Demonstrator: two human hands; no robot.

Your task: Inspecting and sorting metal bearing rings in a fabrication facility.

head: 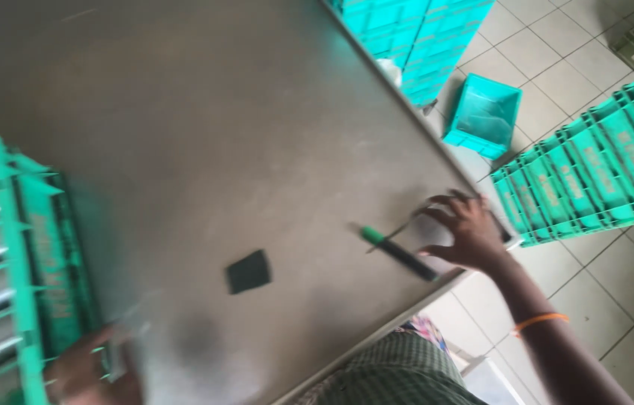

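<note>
My right hand (469, 230) hovers over the right edge of the grey metal table (219, 135), fingers spread, touching nothing clearly. Just left of it lies a screwdriver (399, 253) with a green and black handle and a thin shaft. A small dark square pad (248, 271) lies flat nearer the table's middle. My left hand (92, 371) is at the bottom left, blurred, against the side of a green plastic crate (24, 262) that holds several shiny metal rods. Whether it grips the crate is unclear.
More green crates are stacked on the tiled floor at the right (594, 172) and behind the table's far edge (414, 37). A single small green bin (483, 114) sits on the floor. An orange band circles my right wrist.
</note>
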